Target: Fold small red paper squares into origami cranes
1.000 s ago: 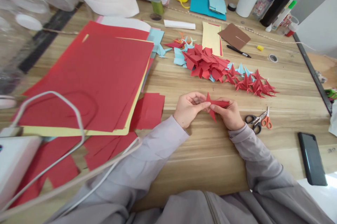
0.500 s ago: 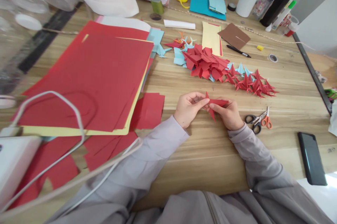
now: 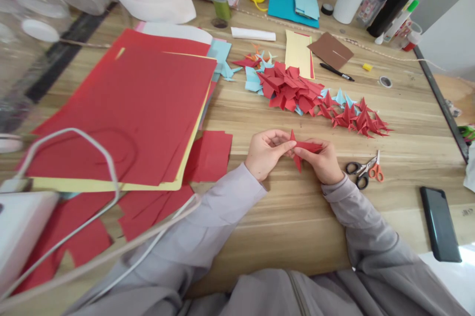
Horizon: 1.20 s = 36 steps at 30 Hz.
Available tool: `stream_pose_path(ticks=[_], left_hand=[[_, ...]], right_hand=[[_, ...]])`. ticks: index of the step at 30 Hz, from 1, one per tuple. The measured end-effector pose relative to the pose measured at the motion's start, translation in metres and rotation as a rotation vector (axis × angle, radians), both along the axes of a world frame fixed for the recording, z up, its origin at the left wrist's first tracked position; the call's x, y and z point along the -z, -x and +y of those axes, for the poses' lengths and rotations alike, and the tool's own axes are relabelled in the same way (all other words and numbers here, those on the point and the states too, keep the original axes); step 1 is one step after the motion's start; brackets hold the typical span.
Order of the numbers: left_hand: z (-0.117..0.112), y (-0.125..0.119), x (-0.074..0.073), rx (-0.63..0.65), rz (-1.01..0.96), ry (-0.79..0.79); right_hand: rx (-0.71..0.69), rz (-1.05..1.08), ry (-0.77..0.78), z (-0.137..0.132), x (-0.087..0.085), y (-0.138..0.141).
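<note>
Just above the wooden table (image 3: 289, 217), my left hand (image 3: 264, 152) and my right hand (image 3: 323, 160) meet on a small folded red paper piece (image 3: 305, 147) with pointed tips. Both hands pinch it, the left at its left point, the right along its right side. Behind the hands lies a pile of folded red paper shapes (image 3: 289, 89) mixed with light blue ones, and a row of smaller red shapes (image 3: 354, 119) runs to the right.
A stack of large red sheets (image 3: 126, 108) on yellow paper fills the left. Small red squares (image 3: 210, 155) lie beside it. Scissors (image 3: 365, 171) and a black phone (image 3: 440, 224) rest at the right. A white cable (image 3: 92, 157) loops at the front left.
None beyond a slight shift of the fingers on the red paper piece; hands stay in the same place.
</note>
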<state>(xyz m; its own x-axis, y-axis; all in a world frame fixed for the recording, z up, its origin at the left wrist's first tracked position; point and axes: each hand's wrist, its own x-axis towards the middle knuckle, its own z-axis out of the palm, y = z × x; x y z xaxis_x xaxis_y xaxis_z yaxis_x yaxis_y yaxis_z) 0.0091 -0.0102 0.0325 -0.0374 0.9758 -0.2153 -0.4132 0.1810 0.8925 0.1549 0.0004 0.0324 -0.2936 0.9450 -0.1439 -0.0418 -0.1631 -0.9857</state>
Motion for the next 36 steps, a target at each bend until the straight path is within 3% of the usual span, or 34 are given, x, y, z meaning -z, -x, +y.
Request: stream_pose_path(ticks=[9,16,24,36], left_hand=[[0.0011,0.0048,0.002,0.159,-0.186,0.034],[0.0002,0.0056,0.0026,0.245,-0.333,0.091],[-0.0009,0.0029,0.0009,0.149,-0.315,0.087],[-0.001,0.0086,0.0016,0.358,-0.379,0.037]], right_hand=[[-0.087,0.157,0.039,-0.0003,0.0042,-0.0037],[-0.117,0.285,0.129,-0.0027,-0.0019,-0.0013],[-0.01,0.268,0.211,-0.0013,-0.0033,0.0023],[-0.163,0.348,0.192,-0.0037,-0.0048,-0.001]])
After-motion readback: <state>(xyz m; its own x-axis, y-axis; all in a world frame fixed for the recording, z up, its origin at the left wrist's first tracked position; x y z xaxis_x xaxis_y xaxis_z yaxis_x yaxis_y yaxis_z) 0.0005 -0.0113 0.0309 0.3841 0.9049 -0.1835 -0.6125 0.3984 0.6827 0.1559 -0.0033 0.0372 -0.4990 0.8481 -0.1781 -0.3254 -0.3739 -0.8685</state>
